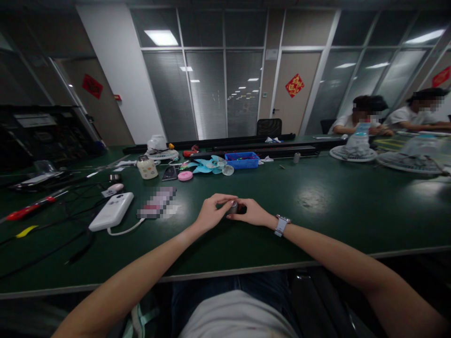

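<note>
Just above the green tabletop (218, 253), near its front edge, my two hands meet around a small grey metal cylinder (234, 207). My left hand (213, 211) grips it from the left, thumb and fingers closed against its side. From the other side my right hand (256, 212) curls round it, with thumb and fingertips on the cylinder; a watch (281, 225) is on that wrist. The fingers hide much of the cylinder, so I cannot tell its exact kind. A similar small cylinder (296, 157) stands farther back on the table.
Left of my hands lie a phone (157, 203), a white power bank (112, 211) and a red-handled screwdriver (31, 209) among cables. Blue fan blades (204, 165), a pink disc (185, 175) and a blue basket (241, 160) are farther back. Two people (359, 117) sit at the right.
</note>
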A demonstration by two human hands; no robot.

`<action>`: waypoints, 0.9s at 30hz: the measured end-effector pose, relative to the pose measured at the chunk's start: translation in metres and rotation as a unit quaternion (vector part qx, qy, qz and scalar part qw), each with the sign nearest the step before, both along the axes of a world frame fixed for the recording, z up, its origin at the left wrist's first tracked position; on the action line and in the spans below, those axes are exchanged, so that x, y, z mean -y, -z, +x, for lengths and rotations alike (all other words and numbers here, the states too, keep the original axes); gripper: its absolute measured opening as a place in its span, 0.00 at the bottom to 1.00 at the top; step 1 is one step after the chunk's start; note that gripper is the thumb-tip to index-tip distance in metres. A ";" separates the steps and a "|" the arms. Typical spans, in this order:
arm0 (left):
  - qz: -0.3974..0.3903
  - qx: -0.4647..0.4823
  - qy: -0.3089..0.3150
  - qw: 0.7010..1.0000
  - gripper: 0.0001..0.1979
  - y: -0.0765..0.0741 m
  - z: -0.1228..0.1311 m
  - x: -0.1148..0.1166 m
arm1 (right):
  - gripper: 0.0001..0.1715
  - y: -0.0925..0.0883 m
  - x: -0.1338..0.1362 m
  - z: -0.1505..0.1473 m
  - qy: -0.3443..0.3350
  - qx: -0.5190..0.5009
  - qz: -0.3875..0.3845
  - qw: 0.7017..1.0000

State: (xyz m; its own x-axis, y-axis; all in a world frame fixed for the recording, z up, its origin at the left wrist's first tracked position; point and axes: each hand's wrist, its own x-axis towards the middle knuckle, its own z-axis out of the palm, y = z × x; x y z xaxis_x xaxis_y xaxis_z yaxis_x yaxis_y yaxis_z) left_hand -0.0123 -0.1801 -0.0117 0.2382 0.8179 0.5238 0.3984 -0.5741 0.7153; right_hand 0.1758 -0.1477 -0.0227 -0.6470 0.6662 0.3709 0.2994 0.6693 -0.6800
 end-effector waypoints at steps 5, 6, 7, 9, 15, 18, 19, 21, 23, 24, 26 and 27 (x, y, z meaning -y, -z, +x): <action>0.015 0.014 -0.020 1.000 0.08 -0.001 0.002 0.000 | 0.22 -0.001 0.001 0.000 -0.003 0.002 -0.008 1.000; 0.019 0.018 -0.027 0.999 0.08 -0.001 0.002 0.000 | 0.21 -0.002 0.001 0.001 -0.002 0.003 -0.008 1.000; 0.023 0.020 -0.036 0.999 0.08 0.000 0.003 -0.001 | 0.21 -0.002 0.001 0.001 -0.001 0.005 -0.006 1.000; 0.032 0.021 -0.055 0.998 0.08 0.001 0.004 -0.002 | 0.20 -0.001 0.001 0.001 0.002 0.008 -0.003 1.000; 0.060 0.032 -0.094 0.993 0.09 -0.006 0.006 0.000 | 0.21 0.002 -0.001 -0.001 0.008 0.010 -0.005 1.000; 0.070 0.027 -0.129 0.989 0.07 -0.012 -0.003 -0.002 | 0.22 0.001 0.001 -0.001 0.004 0.008 -0.009 1.000; 0.065 0.014 -0.141 0.988 0.07 -0.012 -0.007 -0.004 | 0.22 0.000 0.001 -0.001 0.003 0.008 -0.010 1.000; 0.032 -0.034 -0.156 0.987 0.07 -0.010 -0.019 -0.008 | 0.23 -0.002 0.003 0.000 0.004 0.013 -0.011 1.000; -0.011 -0.094 -0.167 0.981 0.08 -0.003 -0.029 -0.014 | 0.24 -0.004 0.004 0.001 0.008 0.019 -0.010 1.000; -0.028 -0.123 -0.172 0.977 0.09 0.000 -0.034 -0.017 | 0.24 -0.005 0.005 0.001 0.009 0.022 -0.009 1.000; -0.046 -0.173 -0.179 0.967 0.10 0.007 -0.040 -0.022 | 0.24 -0.006 0.005 0.002 0.010 0.025 -0.008 1.000; -0.049 -0.194 -0.180 0.963 0.10 0.009 -0.042 -0.024 | 0.25 -0.006 0.005 0.002 0.010 0.026 -0.008 1.000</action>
State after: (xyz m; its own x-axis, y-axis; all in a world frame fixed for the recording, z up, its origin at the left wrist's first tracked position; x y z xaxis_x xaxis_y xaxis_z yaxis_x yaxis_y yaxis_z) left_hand -0.0541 -0.1556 -0.0212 0.0920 0.9253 0.3680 0.8066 -0.2860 0.5173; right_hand 0.1775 -0.1525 -0.0169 -0.6518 0.6842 0.3271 0.3471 0.6526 -0.6735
